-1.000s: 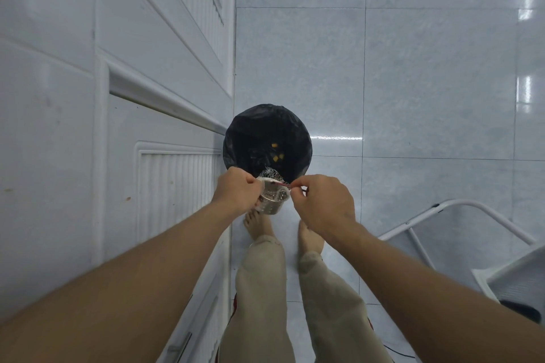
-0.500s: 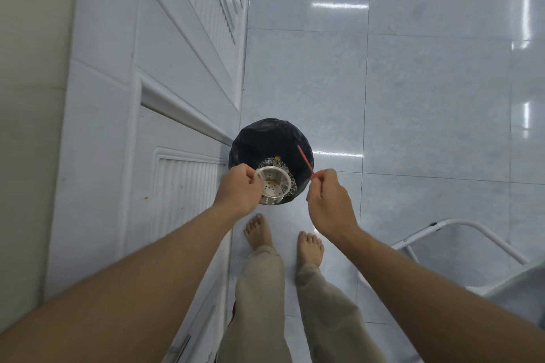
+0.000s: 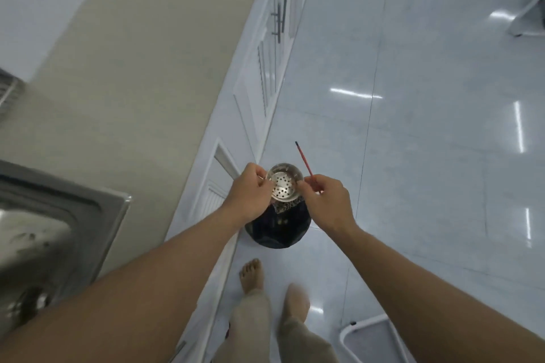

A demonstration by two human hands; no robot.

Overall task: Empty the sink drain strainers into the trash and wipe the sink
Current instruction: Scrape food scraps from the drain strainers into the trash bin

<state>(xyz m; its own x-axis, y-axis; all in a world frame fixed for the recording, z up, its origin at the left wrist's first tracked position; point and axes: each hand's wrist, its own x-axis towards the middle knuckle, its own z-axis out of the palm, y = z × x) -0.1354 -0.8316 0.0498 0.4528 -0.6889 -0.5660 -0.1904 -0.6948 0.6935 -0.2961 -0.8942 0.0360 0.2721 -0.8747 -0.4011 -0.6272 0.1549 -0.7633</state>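
A round metal drain strainer (image 3: pixel 284 183) with a perforated bottom is held open side up, above the black-lined trash bin (image 3: pixel 278 228) on the floor. My left hand (image 3: pixel 250 193) grips the strainer's left rim. My right hand (image 3: pixel 326 197) pinches a thin red stick (image 3: pixel 305 163) that points up and away, with its fingertips touching the strainer's right rim. The strainer looks empty inside. The steel sink (image 3: pixel 50 233) shows at the lower left, its basin stained and blurred.
A beige countertop (image 3: pixel 132 68) runs along the left above white cabinet doors (image 3: pixel 265 74) with bar handles. The glossy tiled floor (image 3: pixel 427 156) spreads to the right. A white step stool (image 3: pixel 368 339) stands at bottom right. My bare feet stand just below the bin.
The view has lifted and swung left, bringing the counter and sink into sight. The strainer now faces upward, and my right hand with the red stick has closed in on its rim.
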